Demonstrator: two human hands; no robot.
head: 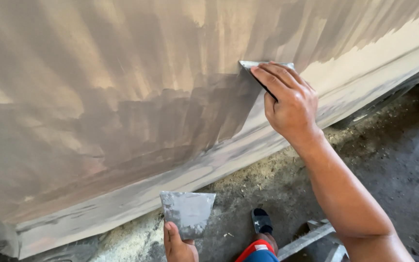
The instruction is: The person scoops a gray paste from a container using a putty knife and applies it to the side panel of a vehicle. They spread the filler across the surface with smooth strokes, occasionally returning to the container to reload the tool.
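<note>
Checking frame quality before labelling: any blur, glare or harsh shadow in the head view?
Head view: even daylight, no glare; the putty-coated grey-beige car body panel looks soft at far left; the right hand and its thin metal spreader blade are sharp; the left hand with the putty-smeared flat metal scraper is clear; ground at right is dim.

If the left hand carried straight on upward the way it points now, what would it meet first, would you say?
Probably the filler-smeared grey-brown car body panel: the left hand points its flat grey metal spreader up at the panel's lower edge, though depth is unclear.
</note>
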